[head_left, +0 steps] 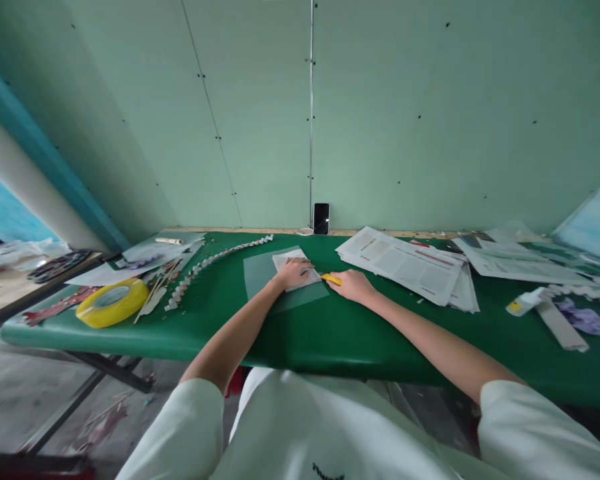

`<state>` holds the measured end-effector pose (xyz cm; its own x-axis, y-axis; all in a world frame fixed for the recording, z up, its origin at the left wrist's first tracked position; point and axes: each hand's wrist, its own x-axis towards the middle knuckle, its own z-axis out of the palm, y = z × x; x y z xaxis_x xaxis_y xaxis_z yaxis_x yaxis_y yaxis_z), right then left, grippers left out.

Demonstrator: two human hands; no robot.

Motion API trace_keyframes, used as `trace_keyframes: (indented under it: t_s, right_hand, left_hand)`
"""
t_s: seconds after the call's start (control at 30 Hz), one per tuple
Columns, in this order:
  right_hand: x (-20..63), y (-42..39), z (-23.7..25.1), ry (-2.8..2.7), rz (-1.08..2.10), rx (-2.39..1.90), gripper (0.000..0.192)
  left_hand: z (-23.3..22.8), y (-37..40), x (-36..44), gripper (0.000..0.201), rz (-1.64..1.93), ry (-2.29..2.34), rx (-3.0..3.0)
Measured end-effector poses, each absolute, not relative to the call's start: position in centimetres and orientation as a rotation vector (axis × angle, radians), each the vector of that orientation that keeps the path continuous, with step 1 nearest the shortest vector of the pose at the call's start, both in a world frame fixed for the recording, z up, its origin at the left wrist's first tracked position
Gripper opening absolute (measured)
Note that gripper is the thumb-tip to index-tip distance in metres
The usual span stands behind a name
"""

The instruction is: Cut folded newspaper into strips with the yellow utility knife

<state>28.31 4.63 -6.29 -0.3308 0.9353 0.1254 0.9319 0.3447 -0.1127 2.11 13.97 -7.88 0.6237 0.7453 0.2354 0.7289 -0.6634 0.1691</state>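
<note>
left hand (294, 272) presses spread fingers on white paper (286, 258) at 12 o'clock, right hand (353, 285) grips a yellow cutter (331, 279), its blade hidden, on the green tabletop (330, 333).

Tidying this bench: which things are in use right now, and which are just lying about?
In use: left hand pressing paper sheet, right hand gripping yellow cutter, translucent mat.
Lying about: yellow tape roll, newspapers, phone, folded paper chain.

**One head-worn view, looking forward and down**

A single camera sits on the person's head, facing a green table (330, 333) and the pale wall (380, 100) behind it. The wide lens bends edges; the wearer's shirt (330, 433) fills the lower frame, very close.
</note>
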Motion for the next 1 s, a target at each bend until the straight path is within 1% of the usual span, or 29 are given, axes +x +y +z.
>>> trace_keyframes:
  t_s: [0.5, 1.0]
  right_hand:
    - [28.12, 4.57, -5.95, -2.446, 0.06, -1.7, 0.054]
    - [28.13, 4.77, -6.03, -2.436, 0.027, -1.698, 0.051]
  left_hand:
    - [-7.57, 13.79, 2.05, 0.046, 0.429, 1.257, 2.785]
    - [-7.85, 14.01, 2.04, 0.045, 0.455, 1.255, 2.783]
